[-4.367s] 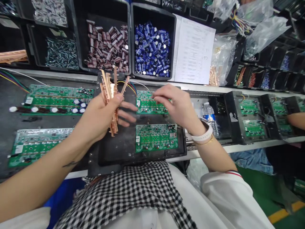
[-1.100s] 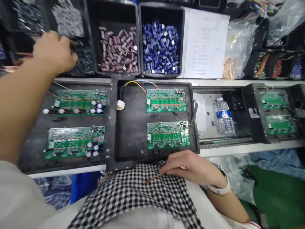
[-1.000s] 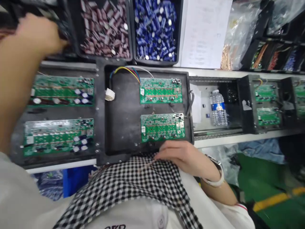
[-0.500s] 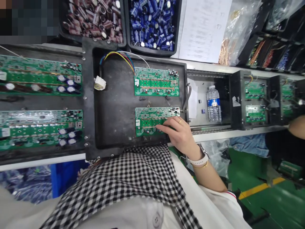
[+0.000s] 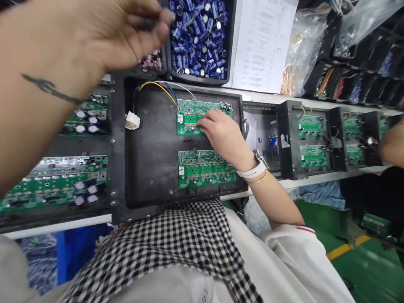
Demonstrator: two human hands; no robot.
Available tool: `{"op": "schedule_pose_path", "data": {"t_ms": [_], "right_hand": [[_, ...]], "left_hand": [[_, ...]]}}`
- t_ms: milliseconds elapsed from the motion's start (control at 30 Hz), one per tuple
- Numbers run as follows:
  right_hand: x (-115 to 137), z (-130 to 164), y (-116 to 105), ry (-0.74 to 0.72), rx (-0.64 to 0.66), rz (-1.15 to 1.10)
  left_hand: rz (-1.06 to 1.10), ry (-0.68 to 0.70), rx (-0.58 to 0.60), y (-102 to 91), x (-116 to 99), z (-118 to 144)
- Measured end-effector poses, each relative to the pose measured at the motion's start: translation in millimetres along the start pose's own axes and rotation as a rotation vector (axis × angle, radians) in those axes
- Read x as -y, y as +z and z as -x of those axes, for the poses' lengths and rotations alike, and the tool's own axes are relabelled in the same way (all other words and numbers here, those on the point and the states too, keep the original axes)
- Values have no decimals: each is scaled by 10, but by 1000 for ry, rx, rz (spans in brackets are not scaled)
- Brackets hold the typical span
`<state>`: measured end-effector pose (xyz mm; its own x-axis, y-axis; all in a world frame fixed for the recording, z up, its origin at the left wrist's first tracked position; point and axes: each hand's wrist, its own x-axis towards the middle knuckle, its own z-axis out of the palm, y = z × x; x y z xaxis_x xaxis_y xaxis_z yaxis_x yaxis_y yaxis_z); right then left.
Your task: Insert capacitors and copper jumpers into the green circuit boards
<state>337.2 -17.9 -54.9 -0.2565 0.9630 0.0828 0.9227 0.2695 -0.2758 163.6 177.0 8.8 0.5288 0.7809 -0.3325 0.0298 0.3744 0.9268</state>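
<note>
My right hand (image 5: 222,132), with a white watch on its wrist, lies on the upper green circuit board (image 5: 189,113) in the black tray (image 5: 151,168). Its bent fingertips press on a copper strip (image 5: 190,125) on that board, and nothing shows in its grip. A second green board (image 5: 202,170) sits below it in the same tray. My left hand (image 5: 123,29) hovers blurred at the top, above the tray's far edge, its fingers pinched around small dark parts (image 5: 147,24).
Bins of blue capacitors (image 5: 198,38) and brown ones (image 5: 151,59) stand behind the tray, beside a paper sheet (image 5: 261,42). Populated boards (image 5: 63,181) lie left. Coloured wires (image 5: 158,86) end at a white connector (image 5: 132,120). A water bottle (image 5: 274,134), more trays (image 5: 312,143) and another person's arm (image 5: 391,143) are right.
My right hand has gone from the lower board up to the upper board. My left hand has come back from the far left bins into view, closed on small parts.
</note>
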Motion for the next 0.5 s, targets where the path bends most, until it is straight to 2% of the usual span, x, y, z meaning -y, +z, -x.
{"op": "schedule_pose_path", "data": {"t_ms": [67,267,367,500], "right_hand": [[-4,-54,25,14,16,-16],[-37,-142,-18,52,75,-122],[-43,-194,-20,68,24,-168],[-56,-192,4,46,-76,-241]], "left_hand": [[74,-10,-43,131,107,57],[135,-56,4,483,350,238],[180,-52,-28,529,381,232],[217,-23,-16,468,400,250]]}}
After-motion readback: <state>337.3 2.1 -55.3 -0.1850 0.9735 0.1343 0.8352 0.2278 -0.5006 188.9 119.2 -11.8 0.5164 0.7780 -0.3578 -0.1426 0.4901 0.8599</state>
